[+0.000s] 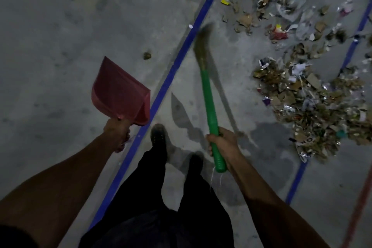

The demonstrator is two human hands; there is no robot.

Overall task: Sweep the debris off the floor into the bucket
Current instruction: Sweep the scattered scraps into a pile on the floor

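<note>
The person has 2 bare forearms with no sleeves, the left hand [116,133] and right hand [225,145] ungloved. Long black trousers [153,217] reach down to dark dusty closed shoes [159,135].

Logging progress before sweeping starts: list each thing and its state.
Dustpan: held up by left hand, empty.
Broom: gripped by right hand, bristles blurred.
Debris: scattered on the floor, unswept.
Bucket: not in view.
</note>
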